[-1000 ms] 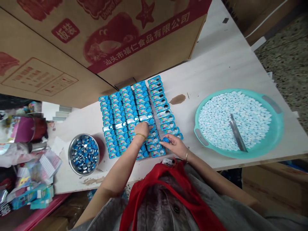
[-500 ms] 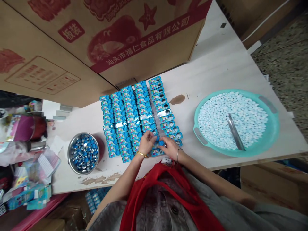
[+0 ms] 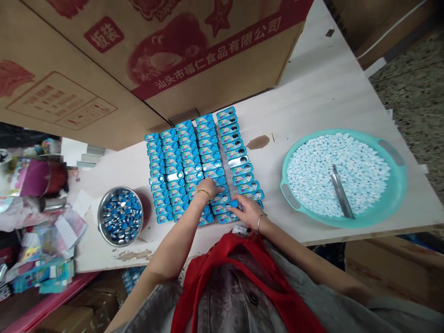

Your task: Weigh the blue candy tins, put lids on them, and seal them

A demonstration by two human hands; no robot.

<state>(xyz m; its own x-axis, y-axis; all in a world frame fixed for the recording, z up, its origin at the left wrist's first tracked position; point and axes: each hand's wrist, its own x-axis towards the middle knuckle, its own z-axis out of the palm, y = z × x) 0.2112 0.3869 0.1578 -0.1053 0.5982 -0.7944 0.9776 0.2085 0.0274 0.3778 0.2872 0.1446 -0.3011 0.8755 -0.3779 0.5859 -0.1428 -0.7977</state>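
Note:
My left hand (image 3: pixel 207 186) rests on the fourth row of small blue printed tins (image 3: pixel 209 150), one digit stretched to the right across a tin; its other fingers are partly hidden. Just right of it, over the near end of that row, my right hand (image 3: pixel 249 211) pinches a round blue cap (image 3: pixel 234 203). Blue caps sit in the round openings of many tins further left. Several tins near my hands have uncovered openings with white pieces showing. A separate right-hand row of tins (image 3: pixel 238 161) has openings without caps, dark at the far end and whitish nearer me.
A steel pot (image 3: pixel 100 223) of loose blue and silver caps stands left. On the right, a turquoise basin (image 3: pixel 397 185) holds white candies and a metal scoop (image 3: pixel 342 192). Large cardboard boxes (image 3: pixel 222 88) border the back. Plastic bags and packaging (image 3: pixel 41 222) crowd the far left.
My left hand has moved slightly left and away from me, off the spot beside my right hand. My right hand has lifted the blue cap a little, and it now shows clearly between the fingers.

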